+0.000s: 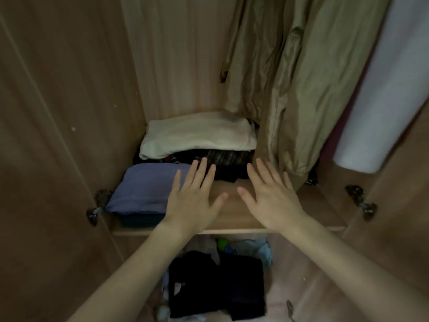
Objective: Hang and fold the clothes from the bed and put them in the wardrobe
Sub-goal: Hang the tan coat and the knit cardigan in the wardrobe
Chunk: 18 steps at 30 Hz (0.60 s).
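Clothes sit folded on the wardrobe shelf (232, 219), mid-frame: blue stack (144, 187) left, cream top (197, 135) behind. Our left hand (192, 196) and right hand (271, 198) hover flat, fingers spread, holding nothing. Stowing step looks finished; next we likely fetch more from the bed.

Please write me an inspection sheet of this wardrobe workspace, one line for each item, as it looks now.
Surface: wooden wardrobe shelf, partly bare at front.
Job's things: folded blue-grey cloth at front left; folded cream cloth behind it on dark folded clothes; hanging olive-green garment at right.
Clutter: loose black garment and small pale items in the compartment below.
Grippers: left hand and right hand flat, fingers spread, holding nothing.
Cables: nothing seen.
Surroundings: open wooden doors with metal hinges.
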{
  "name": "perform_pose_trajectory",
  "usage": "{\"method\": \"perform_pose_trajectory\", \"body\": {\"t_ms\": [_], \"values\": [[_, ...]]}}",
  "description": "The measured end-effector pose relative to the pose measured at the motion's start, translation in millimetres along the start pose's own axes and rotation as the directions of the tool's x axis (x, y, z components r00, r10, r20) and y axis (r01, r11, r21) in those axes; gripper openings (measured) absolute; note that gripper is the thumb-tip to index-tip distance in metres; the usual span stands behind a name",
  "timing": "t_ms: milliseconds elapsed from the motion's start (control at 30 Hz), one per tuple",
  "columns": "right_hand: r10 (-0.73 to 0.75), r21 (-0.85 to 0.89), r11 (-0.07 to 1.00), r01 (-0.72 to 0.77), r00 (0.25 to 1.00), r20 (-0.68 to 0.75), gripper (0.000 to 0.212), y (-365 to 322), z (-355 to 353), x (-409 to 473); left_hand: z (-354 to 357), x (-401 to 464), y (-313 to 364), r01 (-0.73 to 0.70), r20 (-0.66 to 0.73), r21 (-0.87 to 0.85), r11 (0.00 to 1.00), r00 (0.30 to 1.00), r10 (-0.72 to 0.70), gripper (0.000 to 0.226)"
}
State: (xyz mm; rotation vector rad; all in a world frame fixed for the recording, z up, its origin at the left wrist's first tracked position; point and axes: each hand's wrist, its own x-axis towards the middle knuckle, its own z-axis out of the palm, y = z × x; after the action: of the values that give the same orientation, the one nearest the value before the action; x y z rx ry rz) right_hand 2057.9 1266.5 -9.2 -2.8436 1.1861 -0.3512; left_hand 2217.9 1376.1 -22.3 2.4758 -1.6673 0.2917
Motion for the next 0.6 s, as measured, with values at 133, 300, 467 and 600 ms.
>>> {"method": "perform_pose_trajectory", "body": {"t_ms": [133, 300, 467, 600], "values": [[0.038, 0.008, 0.999, -0.038, 0.999, -0.006, 0.072, 0, -8, -36, -5, -31, 10, -0.006, -0.03, 0.004, 1.0, 1.0, 0.007, 0.079], [0.121, -0.011, 0.993, -0.121, 0.993, -0.009, 0.073, -10, -14, -81, -10, -56, 22, -0.109, -0.028, -0.049, 0.993, 0.994, 0.107, 0.094], [0.251, -0.011, 0.968, -0.251, 0.968, -0.008, 0.072, -20, -18, -135, -8, -85, 39, -0.23, -0.053, -0.126, 0.965, 0.973, 0.225, 0.095], [0.367, -0.004, 0.93, -0.367, 0.93, -0.018, 0.067, -22, -10, -188, -2, -109, 59, -0.374, -0.024, -0.161, 0.913, 0.927, 0.375, 0.078]]}}
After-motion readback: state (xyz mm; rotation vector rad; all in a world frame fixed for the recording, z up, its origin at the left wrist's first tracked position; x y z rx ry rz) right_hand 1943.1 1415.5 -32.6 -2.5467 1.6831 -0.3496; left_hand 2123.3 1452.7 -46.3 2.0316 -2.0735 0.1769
